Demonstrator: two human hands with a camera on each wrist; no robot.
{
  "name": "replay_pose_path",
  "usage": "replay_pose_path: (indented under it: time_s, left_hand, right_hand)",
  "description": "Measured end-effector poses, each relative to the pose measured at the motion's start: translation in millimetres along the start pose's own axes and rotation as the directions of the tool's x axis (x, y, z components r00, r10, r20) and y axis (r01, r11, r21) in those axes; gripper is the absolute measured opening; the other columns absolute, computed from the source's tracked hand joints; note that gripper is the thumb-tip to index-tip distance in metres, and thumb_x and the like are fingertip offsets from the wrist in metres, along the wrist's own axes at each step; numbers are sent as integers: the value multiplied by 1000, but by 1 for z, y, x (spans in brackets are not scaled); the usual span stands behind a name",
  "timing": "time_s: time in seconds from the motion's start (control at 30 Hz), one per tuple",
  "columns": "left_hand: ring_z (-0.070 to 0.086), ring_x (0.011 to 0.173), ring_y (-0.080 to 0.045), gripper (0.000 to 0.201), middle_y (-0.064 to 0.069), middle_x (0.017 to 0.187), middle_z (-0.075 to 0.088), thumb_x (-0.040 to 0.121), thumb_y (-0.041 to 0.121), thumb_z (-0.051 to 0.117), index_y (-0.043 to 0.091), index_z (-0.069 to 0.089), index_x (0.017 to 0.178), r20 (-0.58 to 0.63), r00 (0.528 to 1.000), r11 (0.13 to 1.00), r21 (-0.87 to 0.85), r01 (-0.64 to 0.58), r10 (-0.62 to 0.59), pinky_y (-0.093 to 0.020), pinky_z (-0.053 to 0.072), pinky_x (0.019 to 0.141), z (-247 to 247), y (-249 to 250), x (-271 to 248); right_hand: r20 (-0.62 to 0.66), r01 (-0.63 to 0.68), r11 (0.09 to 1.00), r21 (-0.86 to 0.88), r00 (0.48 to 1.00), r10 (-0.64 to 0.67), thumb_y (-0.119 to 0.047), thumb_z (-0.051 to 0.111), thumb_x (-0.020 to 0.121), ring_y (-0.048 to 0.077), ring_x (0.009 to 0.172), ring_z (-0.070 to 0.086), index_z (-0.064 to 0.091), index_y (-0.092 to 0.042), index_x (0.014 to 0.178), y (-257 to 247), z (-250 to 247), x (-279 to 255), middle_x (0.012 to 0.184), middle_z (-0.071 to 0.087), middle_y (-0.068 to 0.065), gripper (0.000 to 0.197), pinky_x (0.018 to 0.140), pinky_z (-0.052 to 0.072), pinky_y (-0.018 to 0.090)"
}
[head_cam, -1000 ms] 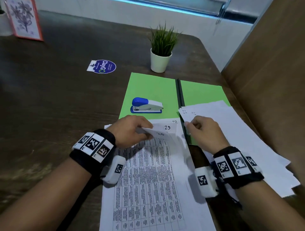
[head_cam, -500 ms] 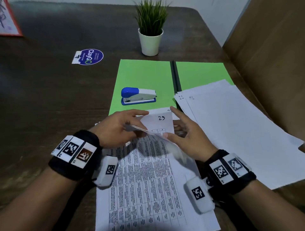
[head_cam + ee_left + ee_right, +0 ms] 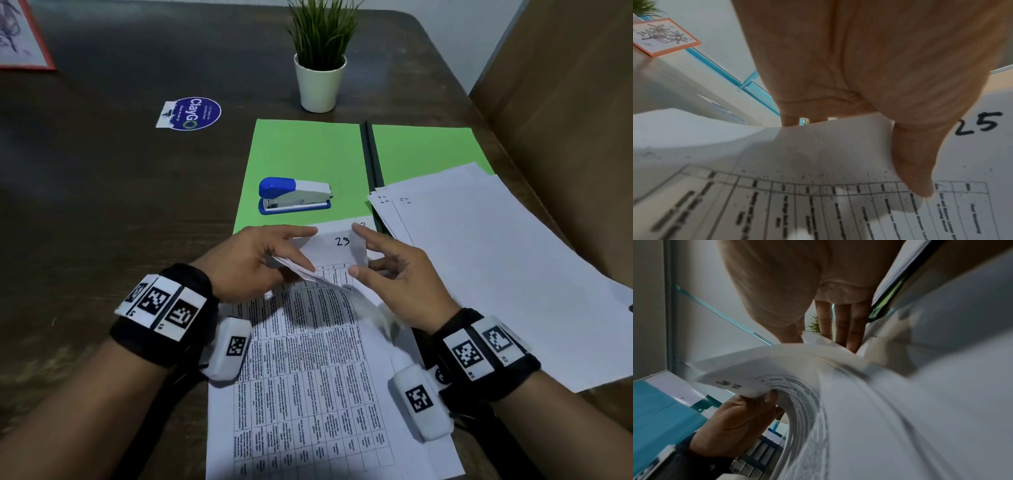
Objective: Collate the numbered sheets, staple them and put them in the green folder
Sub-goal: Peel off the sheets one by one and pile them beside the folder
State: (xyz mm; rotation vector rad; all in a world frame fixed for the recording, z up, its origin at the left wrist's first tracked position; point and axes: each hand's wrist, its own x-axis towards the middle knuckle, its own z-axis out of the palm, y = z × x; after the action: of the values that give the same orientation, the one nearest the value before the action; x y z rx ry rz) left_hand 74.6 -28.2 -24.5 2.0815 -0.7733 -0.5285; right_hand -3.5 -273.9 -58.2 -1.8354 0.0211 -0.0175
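Observation:
A stack of printed, numbered sheets [image 3: 308, 377] lies in front of me. My left hand [image 3: 305, 251] pinches the lifted top ends of several sheets, bent back toward me. The upright sheet marked 23 [image 3: 339, 246] shows behind them. My right hand [image 3: 356, 251] holds that sheet's right edge between index finger and thumb. In the left wrist view my thumb [image 3: 920, 162] lies on a sheet marked 25 [image 3: 978, 125]. The open green folder [image 3: 308, 154] lies behind, with a blue and white stapler [image 3: 294, 195] on its left half. A second pile of sheets [image 3: 496, 274] covers the folder's right half.
A potted plant [image 3: 320, 68] stands behind the folder, and a round sticker [image 3: 191, 113] lies on the dark table to its left. A framed picture [image 3: 20, 34] stands at the far left. A brown panel [image 3: 565, 102] borders the table on the right.
My right hand left the right-hand pile and came to the edge of sheet 23. My left hand keeps its hold on the lifted sheet ends.

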Motion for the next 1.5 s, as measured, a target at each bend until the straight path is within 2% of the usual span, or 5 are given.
replay_pose_path:
  time_s: [0.4, 0.87, 1.1, 1.3, 1.5]
  left_hand:
    - [48, 130, 8, 46, 17, 144, 53, 79, -5, 73, 38, 80, 95, -19, 1000, 1000, -1, 4, -4, -31, 51, 104, 2, 3, -4]
    - [49, 128, 11, 39, 25, 139, 56, 82, 20, 81, 32, 71, 118, -78, 997, 1000, 5, -4, 4, -15, 39, 109, 8, -1, 3]
    - [64, 116, -5, 15, 15, 139, 59, 84, 13, 77, 22, 81, 96, -38, 998, 999, -13, -41, 40, -36, 58, 93, 10, 4, 13]
    - [65, 111, -8, 15, 20, 137, 58, 84, 17, 78, 19, 81, 99, -16, 1000, 1000, -13, -8, 8, -31, 58, 88, 10, 7, 14]
    - [65, 113, -12, 17, 19, 139, 56, 84, 14, 78, 25, 77, 97, -12, 1000, 1000, 9, 3, -2, -39, 59, 89, 10, 7, 13]
  right_hand:
    - [-55, 53, 987, -150, 997, -62, -21, 76, 85, 12, 80, 64, 69, -36, 115, 6, 0, 3, 103, 71, -5, 34, 71, 53, 18]
    - [-58, 143, 979, -146, 987, -153, -30, 72, 77, 12, 86, 65, 71, -37, 74, 9, -3, 1, 93, 68, -14, 7, 70, 52, 22]
    - [12, 125, 985, -121, 992, -125, -13, 74, 86, 1, 88, 62, 72, -13, 83, 7, -8, -7, 97, 66, -15, 4, 67, 44, 13]
    - [-107, 69, 994, -86, 991, -78, -23, 68, 92, 1, 74, 59, 65, -35, 125, 2, -6, -7, 94, 67, -14, 36, 66, 46, 12]
    - [-57, 107, 979, -173, 991, -118, -21, 70, 90, 11, 85, 59, 70, -30, 120, 3, -6, -8, 114, 65, -15, 31, 73, 47, 13]
